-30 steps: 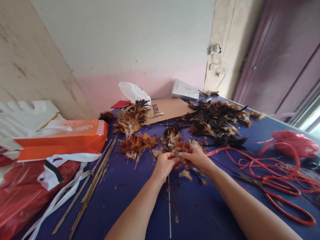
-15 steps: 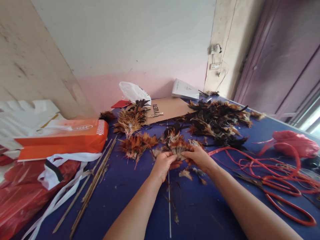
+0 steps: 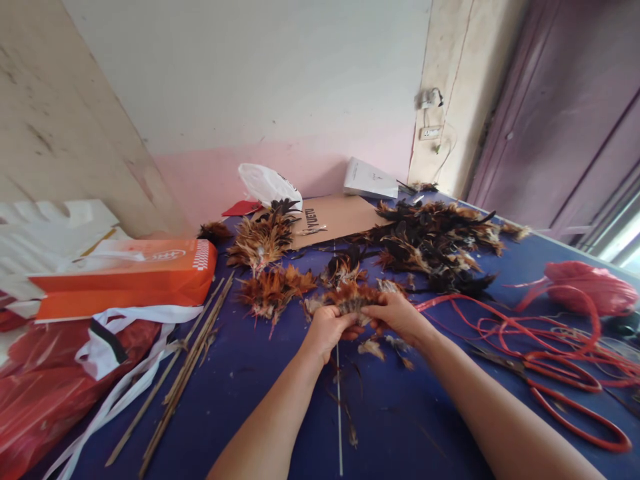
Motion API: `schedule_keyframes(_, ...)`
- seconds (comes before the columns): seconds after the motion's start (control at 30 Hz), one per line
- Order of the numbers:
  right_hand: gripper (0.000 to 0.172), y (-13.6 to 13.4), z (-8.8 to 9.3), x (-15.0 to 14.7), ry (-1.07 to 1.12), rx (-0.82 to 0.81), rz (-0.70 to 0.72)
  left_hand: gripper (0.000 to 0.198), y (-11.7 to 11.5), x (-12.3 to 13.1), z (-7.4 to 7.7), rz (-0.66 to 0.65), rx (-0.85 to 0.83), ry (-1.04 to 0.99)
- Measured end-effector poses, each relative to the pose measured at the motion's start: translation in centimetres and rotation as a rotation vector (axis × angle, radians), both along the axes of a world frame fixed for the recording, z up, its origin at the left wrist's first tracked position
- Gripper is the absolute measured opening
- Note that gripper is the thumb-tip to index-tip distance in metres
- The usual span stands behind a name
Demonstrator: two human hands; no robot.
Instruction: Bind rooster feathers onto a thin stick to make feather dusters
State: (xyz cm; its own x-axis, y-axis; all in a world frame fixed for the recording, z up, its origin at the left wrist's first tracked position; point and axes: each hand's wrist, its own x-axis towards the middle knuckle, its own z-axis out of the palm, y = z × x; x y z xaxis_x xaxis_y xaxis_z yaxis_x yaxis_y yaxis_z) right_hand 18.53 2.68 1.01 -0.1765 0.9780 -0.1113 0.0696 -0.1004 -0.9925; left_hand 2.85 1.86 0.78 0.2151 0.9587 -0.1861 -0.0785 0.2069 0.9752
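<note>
Between my two hands is a bunch of brown and grey feathers [image 3: 353,299], its tips fanned away from me. My left hand [image 3: 327,328] pinches its left side with thumb and fingers. On its right side, my right hand [image 3: 397,315] closes thumb and fingers on the same bunch. A small dark clump of feathers [image 3: 345,267] lies just beyond. Some loose pale feathers [image 3: 373,348] rest on the blue table below my right hand. Left of my hands sit an orange-brown feather bundle [image 3: 275,291] and a taller one [image 3: 263,240].
A big dark feather pile [image 3: 435,240] lies at the back right, beside flat cardboard [image 3: 335,220]. Red-handled scissors [image 3: 575,393] and tangled pink plastic string [image 3: 500,327] lie right. Thin sticks [image 3: 187,373], an orange bag [image 3: 130,280] and a red plastic bag [image 3: 65,380] are left.
The feather bunch between my hands has tilted lower, and my fingers have shifted slightly on it. The small dark clump beyond shows more plainly. The other things have stayed put.
</note>
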Motion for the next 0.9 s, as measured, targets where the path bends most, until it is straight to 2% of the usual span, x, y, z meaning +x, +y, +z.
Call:
schedule_keyframes(0.23,0.019,-0.3,0.9,0.5,-0.108,0.036,0.064,0.021,0.3,-0.4,-0.4,-0.1,-0.055,-0.018)
schedule_keyframes(0.37,0.014,-0.4,0.9,0.3,-0.167,0.067,0.026,0.025,0.2,-0.4,-0.5,-0.131,-0.085,-0.039)
schedule_keyframes(0.6,0.016,-0.6,1.3,0.0,-0.016,0.066,0.058,0.021,0.2,-0.5,-0.3,-0.106,-0.127,-0.115)
schedule_keyframes(0.77,0.01,-0.3,0.6,-0.1,-0.067,0.14,0.022,0.023,0.1,-0.5,-0.2,-0.176,-0.125,-0.122)
schedule_keyframes(0.9,0.008,0.0,-0.3,-0.4,-0.111,0.181,-0.024,0.019,-0.2,-0.3,0.0,-0.16,-0.116,-0.119)
